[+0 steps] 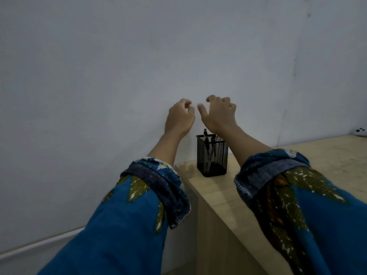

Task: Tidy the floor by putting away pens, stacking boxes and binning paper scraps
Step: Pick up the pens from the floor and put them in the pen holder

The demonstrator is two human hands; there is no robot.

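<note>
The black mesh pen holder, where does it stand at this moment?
In the head view, the black mesh pen holder stands upright near the left corner of the wooden desk, close to the wall, below the right hand.

Wooden desk [248, 187]: black mesh pen holder [212, 155] on corner.

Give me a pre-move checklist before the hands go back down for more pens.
1. Left hand free: ok, fingers curled, nothing visible in it.
2. Right hand free: ok, fingers spread and empty.
3. Black mesh pen holder upright on the light wooden desk: ok.
4. Holder away from desk edge: not ok, it stands near the corner.
5. Pens inside holder: ok.
6. Floor items left: cannot tell, out of view.
</note>
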